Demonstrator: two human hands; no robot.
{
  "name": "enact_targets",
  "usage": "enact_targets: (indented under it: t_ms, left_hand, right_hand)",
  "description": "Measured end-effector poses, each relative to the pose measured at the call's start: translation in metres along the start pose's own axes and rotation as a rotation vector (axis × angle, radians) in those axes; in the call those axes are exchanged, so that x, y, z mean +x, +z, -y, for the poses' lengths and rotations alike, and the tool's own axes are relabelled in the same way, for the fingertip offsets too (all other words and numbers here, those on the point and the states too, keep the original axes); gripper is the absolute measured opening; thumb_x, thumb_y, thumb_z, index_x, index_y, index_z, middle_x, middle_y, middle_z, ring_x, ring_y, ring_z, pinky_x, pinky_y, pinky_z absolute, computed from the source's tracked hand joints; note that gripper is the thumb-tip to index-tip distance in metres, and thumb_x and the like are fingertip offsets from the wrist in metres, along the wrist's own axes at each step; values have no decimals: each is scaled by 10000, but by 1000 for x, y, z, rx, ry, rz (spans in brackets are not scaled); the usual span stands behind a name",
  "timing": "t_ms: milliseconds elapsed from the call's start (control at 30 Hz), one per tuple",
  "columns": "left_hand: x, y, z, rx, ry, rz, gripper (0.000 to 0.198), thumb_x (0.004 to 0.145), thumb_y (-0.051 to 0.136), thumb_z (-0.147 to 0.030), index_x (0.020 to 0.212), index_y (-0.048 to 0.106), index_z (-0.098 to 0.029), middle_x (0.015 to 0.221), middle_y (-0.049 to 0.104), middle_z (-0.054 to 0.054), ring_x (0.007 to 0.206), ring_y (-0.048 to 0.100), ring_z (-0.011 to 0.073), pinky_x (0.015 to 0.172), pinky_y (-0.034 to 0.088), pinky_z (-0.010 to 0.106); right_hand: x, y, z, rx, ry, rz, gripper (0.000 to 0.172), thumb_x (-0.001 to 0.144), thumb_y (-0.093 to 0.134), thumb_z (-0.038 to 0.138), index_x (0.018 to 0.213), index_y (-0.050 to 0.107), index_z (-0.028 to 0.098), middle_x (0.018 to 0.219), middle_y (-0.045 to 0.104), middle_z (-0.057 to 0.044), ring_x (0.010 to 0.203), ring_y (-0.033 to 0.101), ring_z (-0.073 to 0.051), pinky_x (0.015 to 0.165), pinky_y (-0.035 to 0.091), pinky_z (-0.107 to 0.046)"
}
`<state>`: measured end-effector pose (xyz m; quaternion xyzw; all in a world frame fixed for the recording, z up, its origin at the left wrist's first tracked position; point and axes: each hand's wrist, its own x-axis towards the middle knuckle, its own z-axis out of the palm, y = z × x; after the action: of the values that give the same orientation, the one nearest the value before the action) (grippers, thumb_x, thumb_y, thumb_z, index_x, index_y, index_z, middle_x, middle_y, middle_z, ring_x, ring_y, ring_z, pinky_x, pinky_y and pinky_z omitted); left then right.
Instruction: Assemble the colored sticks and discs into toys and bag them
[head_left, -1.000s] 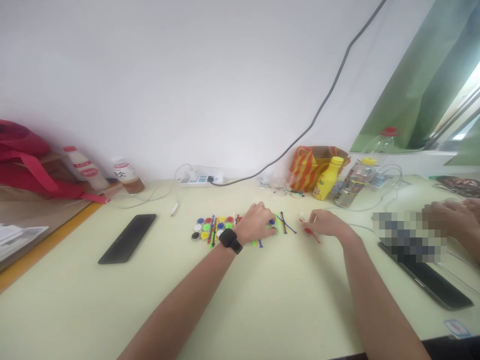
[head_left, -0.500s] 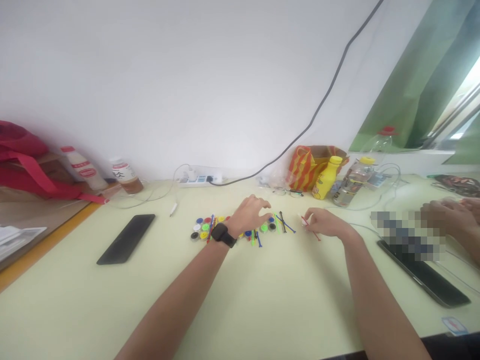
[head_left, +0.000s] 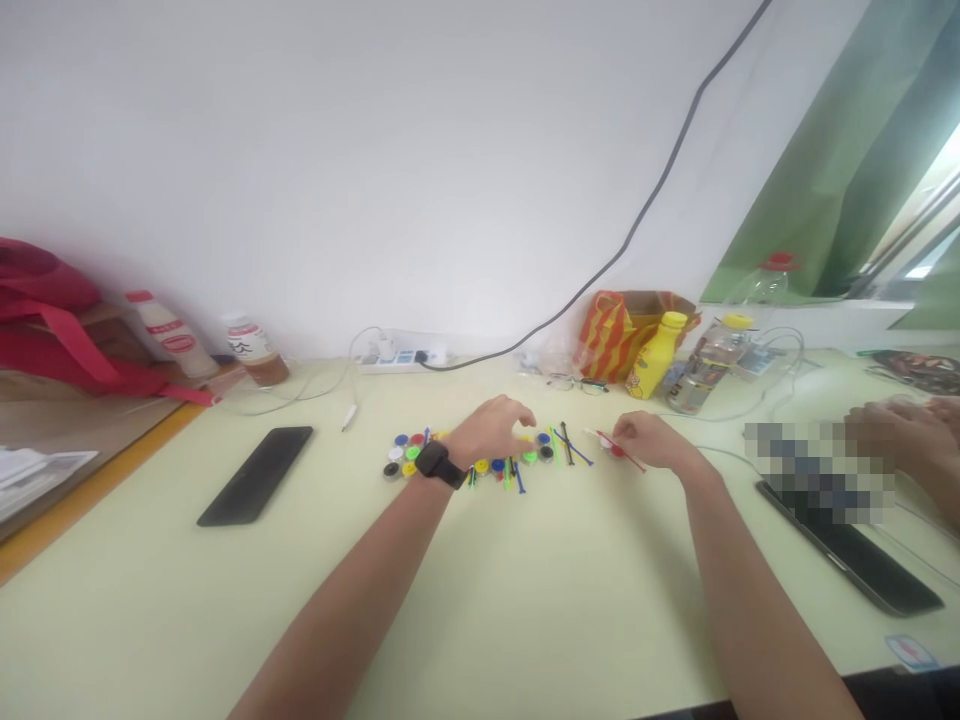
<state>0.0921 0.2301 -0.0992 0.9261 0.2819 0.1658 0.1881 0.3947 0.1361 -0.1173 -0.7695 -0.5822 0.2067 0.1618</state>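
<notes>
My left hand (head_left: 491,432), with a black watch on the wrist, hovers over a cluster of small coloured discs (head_left: 482,466) and hides part of it. Its thumb and fingers are curved and apart, with nothing visible between them. To the right, my right hand (head_left: 643,438) has its fingers drawn together at a red stick (head_left: 630,459) and a red disc (head_left: 616,451); what the fingertips pinch is hidden. Thin sticks in black (head_left: 568,443), blue and green lie between the two hands. More discs, in white (head_left: 395,455), blue, red, yellow and black, lie left of my watch.
A black phone (head_left: 256,477) lies at left, a white pen-like item (head_left: 349,416) behind it. Along the wall are bottles (head_left: 255,350), a power strip (head_left: 403,358), glasses (head_left: 576,384), a striped bag (head_left: 609,335) and a yellow bottle (head_left: 655,357). Another person's hands (head_left: 892,440) are at right.
My right hand has shifted slightly right and back, uncovering the red disc and a white stick by the red stick. My left hand has moved a little left.
</notes>
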Motion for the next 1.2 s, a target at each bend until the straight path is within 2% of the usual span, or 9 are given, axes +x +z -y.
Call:
enact_targets:
  t_ms: [100,300,400,700,800,900,1000,1133,1200]
  left_hand:
    - [0,3,-2,36,-16,54,339,724,796,-340,1029,775,-193,1066,750,97,1080,641,309,910,499,372]
    - [0,7,-9,23,17,66,246,773,736,-283,1003,792,-217,1020,772,80,1057,644,295,896,493,345]
    - [0,8,-11,23,45,62,274,784,731,-288,1044,790,-223,1028,774,77,1056,636,293,906,487,345]
    - [0,13,-5,38,78,78,302,812,751,-291,1107,766,-227,1088,756,76,1082,621,293,926,479,356]
    - [-1,10,-3,23,65,50,325,844,735,-345,1145,746,-222,1137,743,79,1122,606,289,963,479,363]
    - [0,6,-2,-35,56,-28,356,912,674,-387,1228,703,-225,1234,713,78,1187,587,269,1009,478,365]
    - [1,0,-9,-134,43,-116,398,955,629,-398,1321,656,-245,1302,692,71,1138,620,241,992,496,361]
    - [3,-6,-26,-315,56,-151,502,938,659,-420,1409,596,-257,1299,699,77,1041,676,214,871,546,321]
    - [4,-6,-33,-394,96,-148,462,923,676,-387,1360,632,-243,1237,723,72,1017,693,203,856,555,302]
  right_hand:
    - [3,1,-1,-7,-1,-41,44,797,675,214,832,691,193,900,774,-82,798,699,-189,607,468,-236]
    - [0,8,5,110,-17,59,121,857,659,321,869,676,202,827,771,-78,615,630,-166,417,382,-217]
    - [-1,10,6,107,-37,62,114,852,663,310,841,681,198,815,766,-80,587,609,-158,396,361,-211]
    - [4,13,5,-11,-94,50,73,874,657,272,838,691,219,718,743,-25,685,677,-173,619,460,-252]
    - [6,15,4,-48,-69,-57,62,878,612,241,903,665,220,750,742,-28,703,666,-185,627,427,-268]
    - [8,13,8,-41,-68,-297,108,870,580,233,967,626,232,795,731,-33,770,661,-215,665,419,-293]
    - [5,13,23,222,-179,-409,107,857,573,255,961,575,228,810,717,-39,809,667,-223,725,457,-316]
    - [-6,22,56,666,-365,-161,102,835,572,275,920,551,223,782,692,-14,751,646,-183,703,471,-299]
    - [-10,30,70,793,-432,-36,101,817,576,271,903,550,224,714,641,18,680,596,-160,659,450,-285]
